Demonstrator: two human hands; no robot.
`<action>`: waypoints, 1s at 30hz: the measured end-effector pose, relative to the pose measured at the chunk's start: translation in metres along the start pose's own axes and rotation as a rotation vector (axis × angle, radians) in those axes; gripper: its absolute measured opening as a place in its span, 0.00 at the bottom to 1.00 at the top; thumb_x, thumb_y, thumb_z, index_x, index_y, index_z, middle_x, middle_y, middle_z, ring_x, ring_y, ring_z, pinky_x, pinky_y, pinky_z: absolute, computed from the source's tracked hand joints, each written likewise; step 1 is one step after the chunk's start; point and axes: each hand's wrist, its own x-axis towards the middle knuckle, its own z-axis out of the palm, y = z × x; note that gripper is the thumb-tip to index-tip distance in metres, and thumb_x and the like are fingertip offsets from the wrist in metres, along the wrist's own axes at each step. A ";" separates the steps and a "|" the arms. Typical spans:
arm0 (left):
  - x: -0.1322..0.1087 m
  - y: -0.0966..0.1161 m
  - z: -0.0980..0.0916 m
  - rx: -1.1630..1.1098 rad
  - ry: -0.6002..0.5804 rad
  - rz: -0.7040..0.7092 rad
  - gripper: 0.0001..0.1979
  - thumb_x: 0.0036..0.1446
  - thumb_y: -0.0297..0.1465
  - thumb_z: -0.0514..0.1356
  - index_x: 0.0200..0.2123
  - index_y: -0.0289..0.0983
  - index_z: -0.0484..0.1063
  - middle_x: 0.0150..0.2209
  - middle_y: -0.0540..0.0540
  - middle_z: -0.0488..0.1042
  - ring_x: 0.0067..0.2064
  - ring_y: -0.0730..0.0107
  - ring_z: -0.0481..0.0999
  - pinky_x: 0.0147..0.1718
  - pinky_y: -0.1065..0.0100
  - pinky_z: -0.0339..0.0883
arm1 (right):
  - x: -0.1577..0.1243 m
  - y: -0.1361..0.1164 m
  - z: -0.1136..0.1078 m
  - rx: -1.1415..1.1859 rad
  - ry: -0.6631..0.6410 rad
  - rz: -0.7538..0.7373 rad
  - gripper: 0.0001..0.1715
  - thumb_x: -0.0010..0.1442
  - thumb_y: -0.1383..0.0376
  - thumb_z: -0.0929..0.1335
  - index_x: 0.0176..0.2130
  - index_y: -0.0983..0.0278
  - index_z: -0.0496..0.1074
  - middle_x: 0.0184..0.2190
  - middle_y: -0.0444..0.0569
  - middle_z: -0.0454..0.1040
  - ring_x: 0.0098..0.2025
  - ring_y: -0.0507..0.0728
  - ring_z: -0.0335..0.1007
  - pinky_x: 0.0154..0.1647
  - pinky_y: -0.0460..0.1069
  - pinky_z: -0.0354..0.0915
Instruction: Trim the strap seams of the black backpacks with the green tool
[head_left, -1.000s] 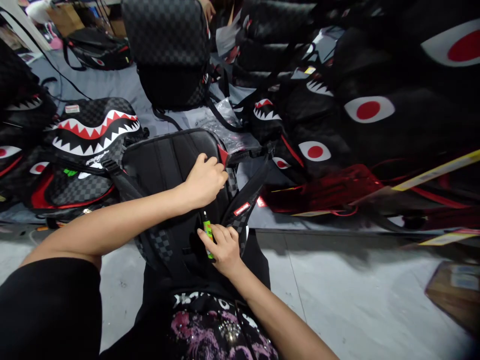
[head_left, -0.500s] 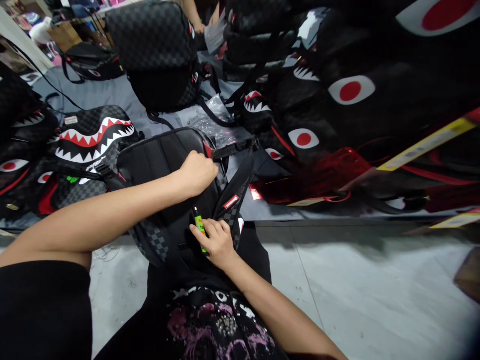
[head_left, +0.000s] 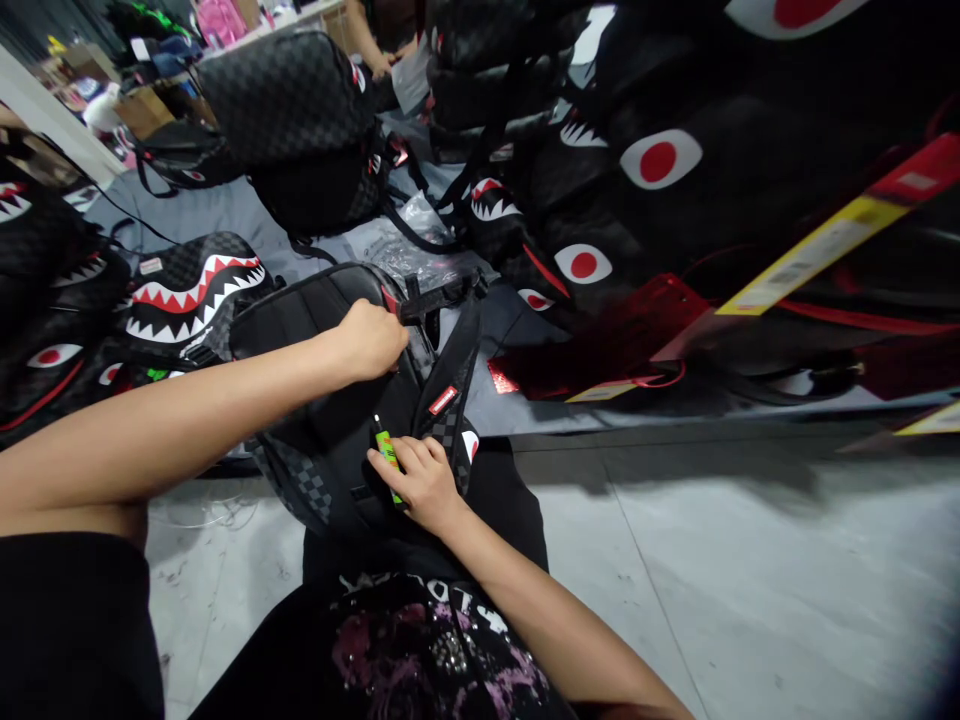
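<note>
A black backpack (head_left: 298,325) with grey checkered sides lies back panel up against my lap. My left hand (head_left: 371,340) is closed in a fist over its upper right part, beside a black strap (head_left: 442,295); what the fingers hold is hidden. Lower down, my right hand (head_left: 421,482) grips a small bright green tube (head_left: 387,452) with orange marks, a dark neck and a pale tip pointing up and away. The hand rests by the shoulder strap (head_left: 448,390), which bears a red label.
Shark-mouth bags (head_left: 196,290) lie at left on a grey-covered table (head_left: 251,210). Behind stand a checkered backpack (head_left: 289,105) and clear plastic (head_left: 420,245). Large black bags with red eyes (head_left: 660,158) and red-yellow tags (head_left: 806,255) fill the right. A person's hand (head_left: 386,62) shows at the back.
The view has shifted slightly, so the backpack and both hands appear a little further left. Both hands keep nearly the same pose, and the green tube stays in my right hand.
</note>
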 end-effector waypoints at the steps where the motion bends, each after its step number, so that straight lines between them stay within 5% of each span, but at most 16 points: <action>1: -0.005 -0.004 0.001 0.025 -0.039 0.023 0.08 0.52 0.36 0.68 0.31 0.37 0.78 0.35 0.42 0.80 0.45 0.52 0.78 0.48 0.55 0.67 | 0.000 0.000 0.001 0.020 0.011 0.004 0.22 0.63 0.68 0.65 0.56 0.61 0.72 0.47 0.54 0.76 0.50 0.60 0.68 0.48 0.55 0.57; 4: -0.024 -0.017 0.010 0.025 0.008 0.066 0.12 0.54 0.38 0.68 0.40 0.39 0.77 0.43 0.43 0.79 0.51 0.51 0.74 0.57 0.44 0.60 | 0.001 -0.001 -0.002 0.146 0.086 0.024 0.22 0.65 0.64 0.66 0.58 0.62 0.70 0.44 0.53 0.78 0.47 0.59 0.71 0.48 0.56 0.60; 8: -0.046 -0.024 0.041 -0.076 0.303 0.034 0.13 0.60 0.39 0.62 0.44 0.38 0.74 0.46 0.41 0.76 0.54 0.51 0.70 0.63 0.38 0.52 | 0.016 0.000 -0.026 0.320 0.240 0.099 0.23 0.66 0.57 0.67 0.56 0.66 0.69 0.55 0.64 0.71 0.56 0.63 0.69 0.50 0.58 0.66; 12: -0.053 -0.021 0.072 -0.146 0.508 0.061 0.15 0.65 0.42 0.56 0.45 0.37 0.72 0.46 0.40 0.75 0.55 0.54 0.69 0.66 0.39 0.51 | 0.053 0.024 -0.056 0.264 0.414 0.116 0.21 0.62 0.70 0.64 0.55 0.59 0.69 0.56 0.59 0.70 0.57 0.64 0.68 0.53 0.62 0.67; 14: -0.051 -0.019 0.085 -0.173 0.612 0.075 0.14 0.66 0.41 0.54 0.44 0.38 0.72 0.46 0.41 0.75 0.54 0.55 0.69 0.66 0.39 0.51 | 0.078 0.043 -0.062 0.189 0.326 0.061 0.25 0.61 0.74 0.62 0.56 0.59 0.68 0.48 0.54 0.75 0.49 0.60 0.73 0.48 0.57 0.69; 20: -0.036 -0.014 0.123 -0.177 0.983 -0.019 0.10 0.63 0.29 0.52 0.41 0.39 0.72 0.41 0.43 0.77 0.52 0.58 0.72 0.63 0.40 0.60 | 0.144 0.078 -0.053 -0.215 -0.361 0.050 0.13 0.63 0.75 0.65 0.41 0.62 0.76 0.40 0.53 0.75 0.38 0.57 0.69 0.32 0.51 0.60; 30: -0.027 -0.014 0.148 -0.247 1.184 -0.041 0.10 0.60 0.25 0.52 0.44 0.41 0.68 0.41 0.45 0.79 0.51 0.62 0.77 0.57 0.48 0.70 | 0.162 0.086 -0.032 -0.290 -0.500 -0.139 0.10 0.67 0.70 0.64 0.40 0.64 0.77 0.37 0.51 0.75 0.40 0.57 0.63 0.40 0.54 0.52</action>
